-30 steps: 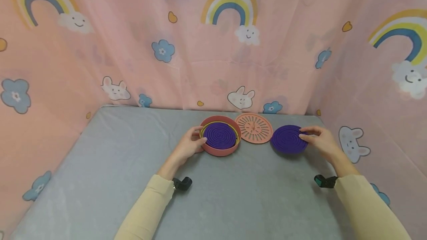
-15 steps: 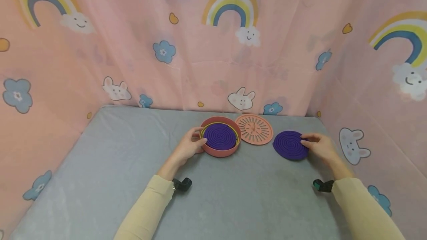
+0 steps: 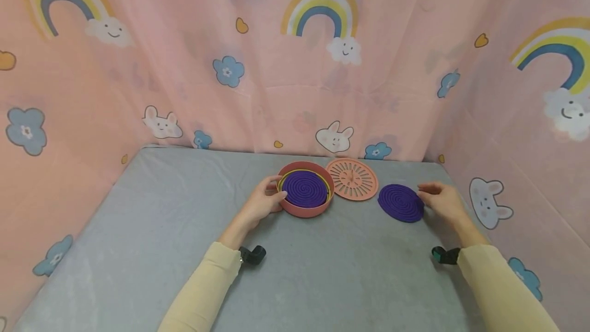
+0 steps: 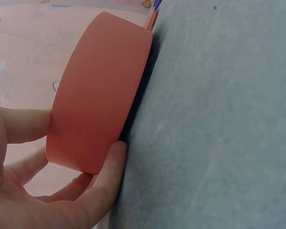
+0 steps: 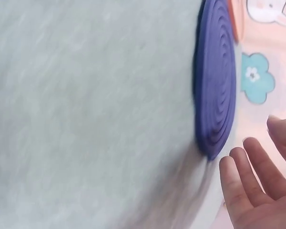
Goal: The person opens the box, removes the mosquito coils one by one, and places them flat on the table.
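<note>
My left hand [image 3: 264, 200] grips the left side of a round reddish-pink mosquito coil holder [image 3: 303, 212]. In the left wrist view, thumb and fingers pinch the holder's wall [image 4: 100, 90]. Inside it lies a purple mosquito coil [image 3: 304, 188], with a yellow ring [image 3: 328, 184] showing around it. A second purple coil [image 3: 401, 203] lies flat on the grey tabletop to the right. Just beside that coil's right edge is my right hand [image 3: 442, 201]. In the right wrist view its fingers [image 5: 252, 176] are spread apart, off the coil [image 5: 217, 76], holding nothing.
Between the holder and the loose coil lies a slotted pink lid [image 3: 352, 179], near the back edge of the grey-covered table [image 3: 350, 270]. Pink printed curtains [image 3: 276, 96] stand behind and at both sides.
My right hand has lowered the second purple coil toward me onto the table and let go of it. The left hand keeps its hold on the holder.
</note>
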The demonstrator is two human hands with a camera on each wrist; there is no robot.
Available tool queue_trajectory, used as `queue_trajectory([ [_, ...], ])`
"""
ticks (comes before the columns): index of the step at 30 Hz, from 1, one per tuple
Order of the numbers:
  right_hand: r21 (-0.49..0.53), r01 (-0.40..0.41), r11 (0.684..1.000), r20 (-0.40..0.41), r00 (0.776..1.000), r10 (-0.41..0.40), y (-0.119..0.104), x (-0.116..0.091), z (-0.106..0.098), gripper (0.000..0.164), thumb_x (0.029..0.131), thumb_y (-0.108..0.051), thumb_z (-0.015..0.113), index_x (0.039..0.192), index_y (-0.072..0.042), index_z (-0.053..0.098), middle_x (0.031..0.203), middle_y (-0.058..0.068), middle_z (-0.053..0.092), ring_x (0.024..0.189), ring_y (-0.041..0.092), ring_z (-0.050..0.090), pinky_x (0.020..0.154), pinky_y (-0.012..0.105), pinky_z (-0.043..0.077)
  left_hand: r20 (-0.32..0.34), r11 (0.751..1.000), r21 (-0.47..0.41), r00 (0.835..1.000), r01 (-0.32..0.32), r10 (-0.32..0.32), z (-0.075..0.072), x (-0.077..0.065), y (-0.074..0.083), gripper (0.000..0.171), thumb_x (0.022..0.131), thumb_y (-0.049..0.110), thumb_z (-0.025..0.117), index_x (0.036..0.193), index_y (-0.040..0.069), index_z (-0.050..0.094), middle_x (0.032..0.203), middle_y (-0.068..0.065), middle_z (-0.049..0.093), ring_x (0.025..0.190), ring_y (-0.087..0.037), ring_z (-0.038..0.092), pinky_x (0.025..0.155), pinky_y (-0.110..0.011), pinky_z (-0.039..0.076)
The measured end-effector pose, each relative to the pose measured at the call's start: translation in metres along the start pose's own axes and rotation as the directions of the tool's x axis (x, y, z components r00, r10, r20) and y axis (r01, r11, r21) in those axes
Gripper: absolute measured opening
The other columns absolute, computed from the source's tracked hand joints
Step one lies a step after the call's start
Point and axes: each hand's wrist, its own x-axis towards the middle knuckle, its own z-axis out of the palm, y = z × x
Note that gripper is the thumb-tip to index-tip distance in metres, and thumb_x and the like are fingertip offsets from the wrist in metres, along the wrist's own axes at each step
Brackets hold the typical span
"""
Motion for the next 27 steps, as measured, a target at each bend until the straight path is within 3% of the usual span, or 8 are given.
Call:
queue_trajectory([
  [7,0.057,0.006,0.998,0.060,0.998,-0.010,-0.024,0.005,0.015,0.045,0.104,-0.023,0.058,0.135,0.010,0.057,0.129,0.031,0.060,0.101,0.025,0.066,0.075,0.015,0.050,0.002,1.000,-0.004,1.000,0.006,-0.006,0.000,0.000,0.001,0.053,0.101,0.011,0.065,0.150,0.012,0.046,0.144,-0.022,0.044,0.122,-0.032,0.058,0.089,-0.040,0.059],
  [11,0.077,0.010,0.997,0.098,0.995,-0.017,-0.041,0.008,0.026,0.046,0.106,-0.025,0.056,0.137,0.008,0.056,0.133,0.030,0.059,0.112,0.039,0.064,0.089,0.032,0.056,0.003,1.000,-0.003,1.000,0.009,-0.009,0.000,-0.001,0.002,0.052,0.101,0.011,0.065,0.150,0.013,0.046,0.144,-0.021,0.044,0.122,-0.031,0.058,0.088,-0.038,0.059],
  [15,0.092,0.021,0.995,0.121,0.992,-0.032,-0.060,0.012,0.036,0.043,0.106,-0.023,0.056,0.137,0.007,0.056,0.134,0.029,0.058,0.115,0.042,0.063,0.099,0.053,0.051,-0.003,1.000,-0.002,1.000,0.012,-0.012,0.001,-0.001,0.002,0.052,0.101,0.011,0.065,0.150,0.013,0.046,0.143,-0.021,0.044,0.121,-0.031,0.058,0.087,-0.037,0.059],
  [27,0.196,0.061,0.979,0.134,0.987,-0.088,-0.108,0.017,0.062,0.043,0.105,-0.025,0.058,0.137,0.003,0.058,0.136,0.024,0.058,0.125,0.040,0.055,0.102,0.052,0.048,-0.004,1.000,0.000,1.000,0.004,-0.004,0.001,0.000,0.001,0.052,0.100,0.011,0.065,0.149,0.012,0.047,0.143,-0.022,0.044,0.120,-0.031,0.059,0.087,-0.038,0.059],
])
